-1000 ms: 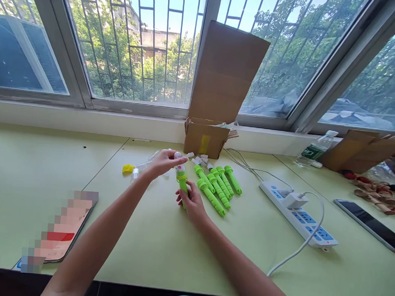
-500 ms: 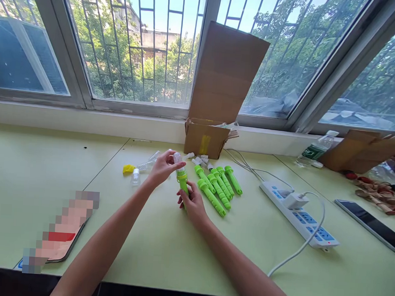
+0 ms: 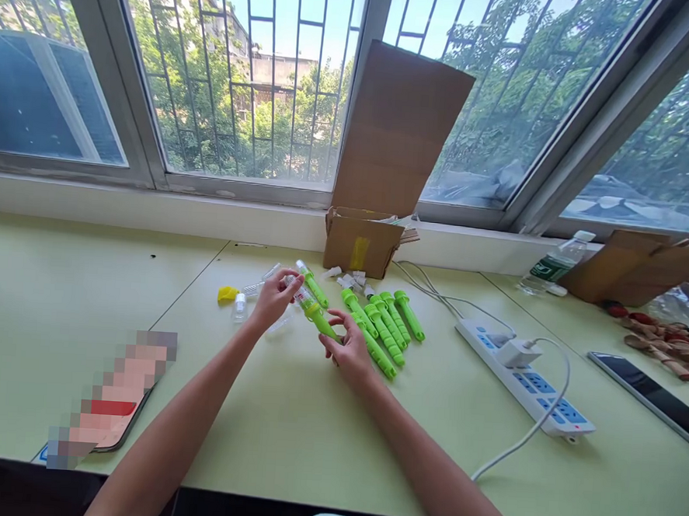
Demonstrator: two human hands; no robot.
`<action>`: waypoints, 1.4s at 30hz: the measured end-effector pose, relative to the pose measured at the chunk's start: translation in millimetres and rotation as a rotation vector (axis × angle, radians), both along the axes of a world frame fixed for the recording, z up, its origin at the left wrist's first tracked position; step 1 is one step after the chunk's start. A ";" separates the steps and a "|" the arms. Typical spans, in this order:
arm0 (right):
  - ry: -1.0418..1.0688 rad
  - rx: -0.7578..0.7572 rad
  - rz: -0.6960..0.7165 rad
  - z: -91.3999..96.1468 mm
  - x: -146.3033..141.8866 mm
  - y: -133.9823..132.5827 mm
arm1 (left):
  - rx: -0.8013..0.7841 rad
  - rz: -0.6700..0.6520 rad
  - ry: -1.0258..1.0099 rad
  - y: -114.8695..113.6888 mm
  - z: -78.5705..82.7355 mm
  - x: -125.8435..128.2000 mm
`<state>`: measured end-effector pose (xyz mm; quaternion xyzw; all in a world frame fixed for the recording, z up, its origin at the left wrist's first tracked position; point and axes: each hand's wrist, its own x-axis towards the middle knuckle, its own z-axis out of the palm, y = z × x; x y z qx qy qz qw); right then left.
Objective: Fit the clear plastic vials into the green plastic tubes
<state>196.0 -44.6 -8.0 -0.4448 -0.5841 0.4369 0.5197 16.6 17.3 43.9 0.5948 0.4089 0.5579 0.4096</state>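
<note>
Between my hands a green plastic tube with a clear top (image 3: 319, 319) slants over the table. My left hand (image 3: 275, 299) pinches its clear upper end, where a bit of red shows through. The fingers of my right hand (image 3: 348, 345) are closed around its lower green end. Just behind it lies another green tube with a clear top (image 3: 315, 286). Several green tubes (image 3: 380, 330) rest in a group right of my right hand. Beside my left hand are clear plastic caps (image 3: 239, 306) and a yellow piece (image 3: 227, 294).
An open cardboard box (image 3: 354, 243) stands against the sill. To the right are a white power strip (image 3: 518, 374) with cables, a phone (image 3: 648, 397), a water bottle (image 3: 554, 263) and wooden pieces (image 3: 666, 348). Another phone, partly blurred (image 3: 117, 404), lies at left.
The tube in my hands has tilted from steep to more slanted, its clear end toward the left. My left hand has shifted left and down. A second clear-topped tube now shows behind.
</note>
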 end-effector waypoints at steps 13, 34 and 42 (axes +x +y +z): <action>0.104 -0.075 -0.049 13.6 15.0 5.2 | 0.005 0.132 0.153 -1.6 -8.3 -10.0; 0.265 -0.181 -0.127 9.7 10.8 4.2 | -0.046 0.120 0.087 1.7 -17.2 -14.5; 0.267 -0.119 -0.140 11.1 11.6 2.3 | -0.055 0.146 0.107 2.0 -16.8 -15.1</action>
